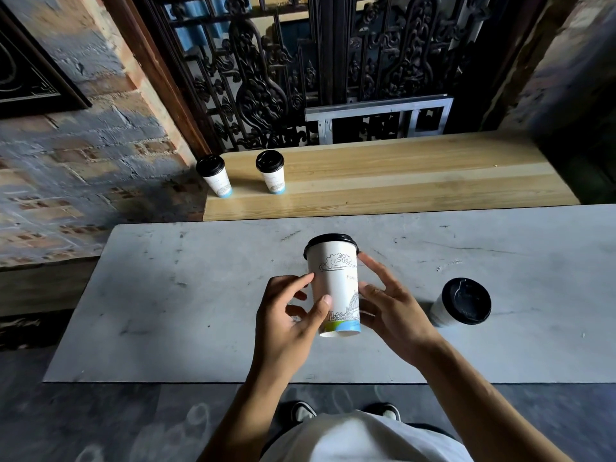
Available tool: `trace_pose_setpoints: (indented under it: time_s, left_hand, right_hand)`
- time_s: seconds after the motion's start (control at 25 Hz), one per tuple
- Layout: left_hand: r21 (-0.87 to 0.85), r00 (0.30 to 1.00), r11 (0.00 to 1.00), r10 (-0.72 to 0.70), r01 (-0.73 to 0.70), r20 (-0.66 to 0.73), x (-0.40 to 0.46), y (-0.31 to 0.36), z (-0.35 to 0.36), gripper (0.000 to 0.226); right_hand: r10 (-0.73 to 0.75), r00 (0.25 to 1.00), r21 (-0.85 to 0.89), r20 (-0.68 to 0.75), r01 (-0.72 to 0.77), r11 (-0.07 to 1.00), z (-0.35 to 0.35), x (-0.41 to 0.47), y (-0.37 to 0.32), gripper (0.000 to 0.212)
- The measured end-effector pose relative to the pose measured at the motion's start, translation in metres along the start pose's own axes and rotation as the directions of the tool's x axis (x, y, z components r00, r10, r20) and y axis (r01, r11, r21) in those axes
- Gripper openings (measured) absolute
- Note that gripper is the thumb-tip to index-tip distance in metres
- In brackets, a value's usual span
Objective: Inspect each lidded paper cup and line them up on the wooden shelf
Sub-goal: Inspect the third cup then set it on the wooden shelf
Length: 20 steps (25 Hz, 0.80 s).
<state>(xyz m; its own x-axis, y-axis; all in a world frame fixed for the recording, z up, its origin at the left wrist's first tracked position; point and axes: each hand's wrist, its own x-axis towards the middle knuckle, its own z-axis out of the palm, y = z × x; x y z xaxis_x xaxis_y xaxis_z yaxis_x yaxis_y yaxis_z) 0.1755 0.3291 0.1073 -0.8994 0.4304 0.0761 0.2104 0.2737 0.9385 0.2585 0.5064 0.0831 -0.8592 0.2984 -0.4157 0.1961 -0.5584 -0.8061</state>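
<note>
Beyond the grey table (200,311) runs the wooden shelf (416,181), backed by a dark carved screen (266,78), with two lidded cups (215,175) (271,171) standing upright near its left end, apart from each other. A fourth cup (461,306) stands on the table to the right, lid on. Above the table, the left hand (286,321) and right hand (393,315) grasp the held cup (335,285) between their fingers, its black lid shut, contents unseen.

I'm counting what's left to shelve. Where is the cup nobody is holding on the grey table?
The loose cup stands at the right of the grey table, just right of the right hand.
</note>
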Motion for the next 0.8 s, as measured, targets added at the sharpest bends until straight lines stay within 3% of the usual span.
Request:
trace_pose_setpoints:
  time_s: [0.12,0.2,0.4,0.52,0.68,0.8]
  left_hand:
    - [-0.047,0.998,0.999,0.013,-0.010,0.054,0.001,0.000,-0.001,0.034]
    - [-0.038,0.992,0.997,0.064,-0.061,0.106,0.002,0.000,-0.003,0.030]
    - [-0.038,0.983,0.994,0.110,-0.105,0.145,0.002,-0.001,-0.001,0.044]
    - [-0.077,0.993,0.996,0.060,-0.052,0.105,0.001,0.000,0.000,0.043]
    - [-0.214,0.992,0.970,-0.099,0.113,0.075,-0.002,0.002,0.002,0.016]
    - [-0.240,0.987,0.958,-0.142,0.155,0.071,-0.001,0.007,0.002,0.024]
  right_hand:
    - [0.035,0.999,0.064,-0.023,-0.033,0.997,-0.003,0.002,0.002,0.046]
    - [0.036,0.999,0.099,0.034,-0.039,0.994,-0.007,0.003,0.002,0.048]
    - [-0.061,0.977,0.156,0.202,0.029,0.987,-0.003,-0.002,-0.004,0.042]
    - [-0.006,0.992,0.181,0.128,-0.017,0.983,-0.002,0.000,-0.005,0.038]
    - [0.054,0.998,0.227,0.038,-0.061,0.972,-0.002,-0.002,-0.005,0.045]
    - [0.032,0.998,0.266,0.061,-0.048,0.963,0.001,-0.005,-0.008,0.050]
